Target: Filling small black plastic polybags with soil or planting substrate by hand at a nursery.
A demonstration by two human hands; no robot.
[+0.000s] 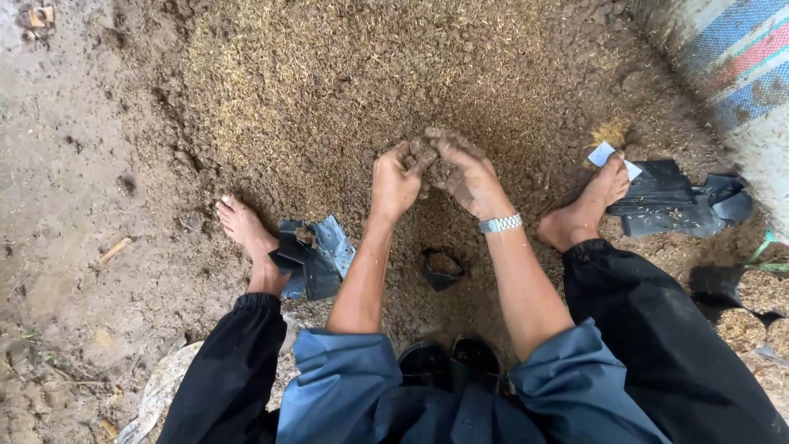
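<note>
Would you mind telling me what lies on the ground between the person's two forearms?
In the head view, a small black bag with soil inside sits on the husk-strewn ground between the forearms.

We count 2 hands, left hand [395, 182] & right hand [467, 177], gripping 1 soil clump [427, 150]. Below the grip: 3 small black bags [442, 269]; 2 bare feet [243, 224] flanking.

Left hand [395, 182] and right hand [465, 174] raised together, fingers curled and touching, forearms bare, both soiled
</note>
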